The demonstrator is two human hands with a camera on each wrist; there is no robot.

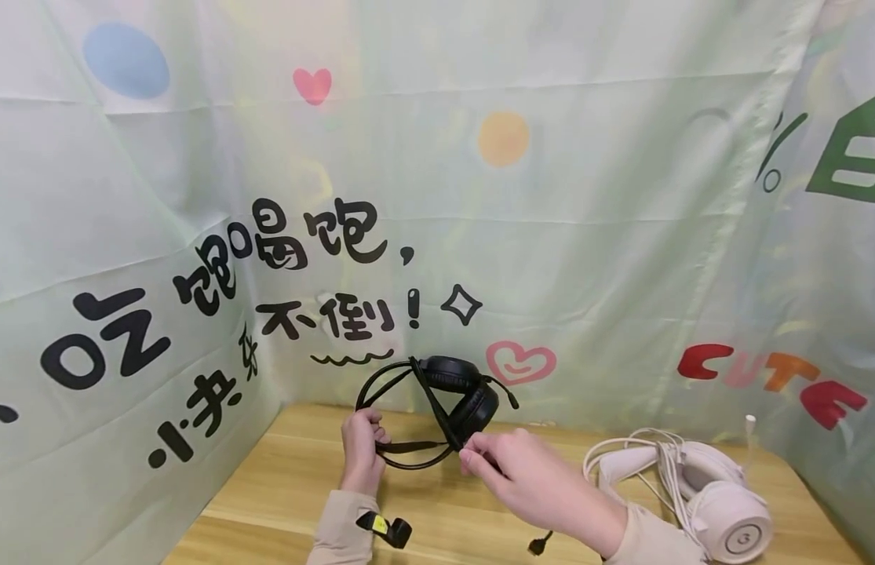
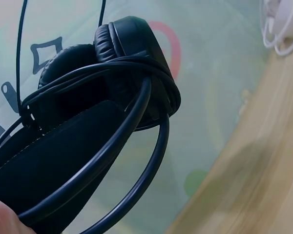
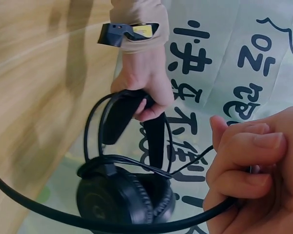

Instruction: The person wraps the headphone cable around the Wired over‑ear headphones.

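Observation:
My left hand (image 1: pixel 362 449) grips the headband of a black headset (image 1: pixel 474 410) and holds it up above the table. In the left wrist view its cable (image 2: pixel 112 66) is wound several times across the frame beside the two padded ear cups. A small microphone boom (image 1: pixel 509 395) sticks out at the right of the cups. My right hand (image 1: pixel 532 475) has its fingers curled round the black cable, close to the headset. From that hand a loose stretch of cable (image 3: pixel 53 218) arcs across the right wrist view. The plug (image 1: pixel 539 543) dangles below the right forearm.
On the right of the wooden table (image 1: pixel 260 479) lies a white headset (image 1: pixel 716 502) with its cable bundled round it. Printed cloth (image 1: pixel 585 259) hangs behind the table and along both sides. A black wrist camera (image 1: pixel 386 527) is strapped to the left sleeve.

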